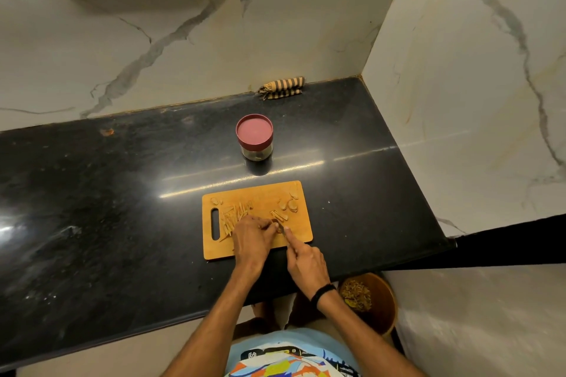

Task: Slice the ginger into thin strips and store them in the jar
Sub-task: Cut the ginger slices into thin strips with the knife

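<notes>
The left hand (251,237) sits just below the middle of the frame, fingers curled down and pinching a small ginger piece (275,221) against the board (295,237). Just right of it, the right hand (306,263) is wrapped round a knife (283,231), one finger stretched forward along it. Little of the blade shows, but its tip meets the piece. A dark band (322,291) circles that wrist.

Left of the left hand and partly under it lies a heap of cut strips (234,214), beside the board's handle slot. A few uncut slices (291,204) lie near the board's upper right corner. The board rests on a black counter (122,193).

Higher in the frame, apart from the board, stands the jar (256,151) with its maroon lid (254,130) on. Further up, against the marble wall (183,40), lies a striped cloth (283,87). At lower right, below the counter's edge, a brown bin (381,309) holds scraps.
</notes>
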